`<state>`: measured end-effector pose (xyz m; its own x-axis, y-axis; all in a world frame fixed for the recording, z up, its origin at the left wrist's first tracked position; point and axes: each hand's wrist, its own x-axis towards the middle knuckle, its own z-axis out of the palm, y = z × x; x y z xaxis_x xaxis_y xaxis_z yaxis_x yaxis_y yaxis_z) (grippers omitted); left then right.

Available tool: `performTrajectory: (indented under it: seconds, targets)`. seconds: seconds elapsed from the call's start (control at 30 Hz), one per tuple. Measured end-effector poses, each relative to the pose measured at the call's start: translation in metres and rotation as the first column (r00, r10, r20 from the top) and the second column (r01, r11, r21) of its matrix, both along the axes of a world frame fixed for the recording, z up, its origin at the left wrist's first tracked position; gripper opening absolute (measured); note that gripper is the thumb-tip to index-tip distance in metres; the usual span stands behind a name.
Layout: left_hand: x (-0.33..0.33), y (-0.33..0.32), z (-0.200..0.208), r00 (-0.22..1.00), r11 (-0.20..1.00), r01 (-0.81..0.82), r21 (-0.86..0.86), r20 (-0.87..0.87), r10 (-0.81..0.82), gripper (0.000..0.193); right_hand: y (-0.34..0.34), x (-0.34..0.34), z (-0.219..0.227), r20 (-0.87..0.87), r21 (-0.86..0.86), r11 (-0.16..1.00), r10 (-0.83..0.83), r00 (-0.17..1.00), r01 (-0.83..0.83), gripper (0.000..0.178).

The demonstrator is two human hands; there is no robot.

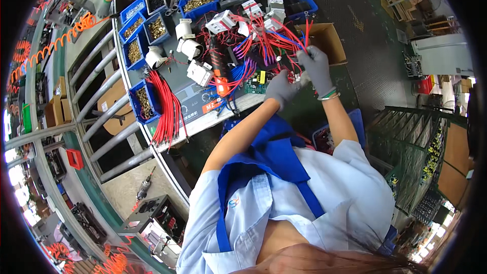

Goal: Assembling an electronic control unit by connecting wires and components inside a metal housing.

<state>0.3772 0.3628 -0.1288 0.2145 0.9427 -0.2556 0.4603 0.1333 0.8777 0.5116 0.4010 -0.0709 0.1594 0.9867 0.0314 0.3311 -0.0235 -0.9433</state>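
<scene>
My left hand, in a grey glove, is closed at the bench edge, beside a green circuit board. A small whitish piece shows by its fingertips, too small to name. Just to its right, my right hand, gloved too, pinches the end of the bundle of red and blue wires. Those wires spread across the bench from several white box-shaped parts. An orange and black power screwdriver lies among the wires to the left.
Blue bins of brass fittings line the bench's far and left sides. A bunch of red cables hangs near the left corner. An open cardboard box stands right of my hands. Across the rollers, another person's gloved hand shows.
</scene>
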Motion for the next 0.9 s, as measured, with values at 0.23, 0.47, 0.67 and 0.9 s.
performTrajectory:
  seconds: [0.23, 0.47, 0.67, 0.9]
  targets:
    - [-0.002, 0.051, -0.062, 0.986, 0.977, -0.159, -0.141, 0.025, 0.165, 0.04, -0.008, 0.023, 0.019, -0.131, 0.016, 0.992, -0.123, 0.984, 0.127, 0.019]
    - [0.017, 0.061, -0.014, 0.279, 0.651, 0.495, -0.575, 0.815, 0.508, 0.028, -0.002, -0.013, 0.041, -0.236, -0.226, 0.974, -0.034, 0.971, -0.021, 0.016]
    - [-0.014, 0.053, -0.042, 0.713, 0.748, 0.118, -0.653, 0.58, 0.393, 0.026, 0.059, 0.017, 0.041, -0.32, -0.135, 0.991, -0.046, 0.946, 0.003, 0.016]
    - [-0.011, 0.02, -0.059, 0.683, 0.52, -0.037, -0.853, 0.359, 0.637, 0.022, 0.156, 0.026, 0.052, -0.394, -0.007, 0.998, -0.059, 0.917, 0.061, 0.019]
